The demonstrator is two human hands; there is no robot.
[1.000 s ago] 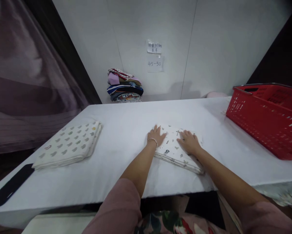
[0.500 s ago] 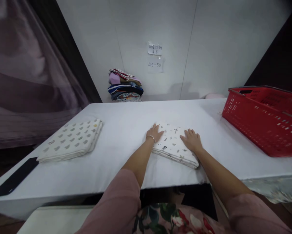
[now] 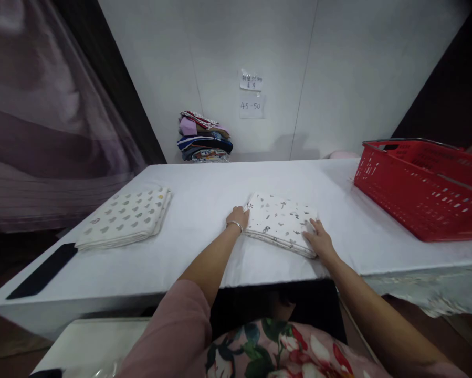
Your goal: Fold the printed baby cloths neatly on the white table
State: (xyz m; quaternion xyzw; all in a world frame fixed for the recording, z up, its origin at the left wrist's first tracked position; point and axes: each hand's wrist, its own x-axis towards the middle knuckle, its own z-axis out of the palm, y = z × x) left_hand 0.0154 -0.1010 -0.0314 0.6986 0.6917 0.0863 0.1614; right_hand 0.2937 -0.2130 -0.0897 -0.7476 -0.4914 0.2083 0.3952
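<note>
A folded white cloth [image 3: 279, 218] with small grey and brown printed motifs lies flat on the white-covered table [image 3: 204, 210] in front of me. My left hand [image 3: 239, 216], with a bracelet at the wrist, has its fingers curled at the cloth's left edge. On the opposite side, my right hand [image 3: 320, 240] grips the right edge near the front corner, its thumb and fingers over the top layer. Fingers beneath the cloth are hidden. Further left lies another folded white cloth [image 3: 125, 218] with grey spot-like motifs.
A red perforated basket [image 3: 417, 194] stands on the table's right side. Several folded fabrics are piled in a stack [image 3: 205, 137] by the wall. A dark flat strip [image 3: 44, 270] lies at the left front. Two paper labels [image 3: 251, 94] hang on the wall.
My hands have moved from lying flat on top of the cloth outward to its left and right edges. The fingers have curled in. The view has shifted slightly.
</note>
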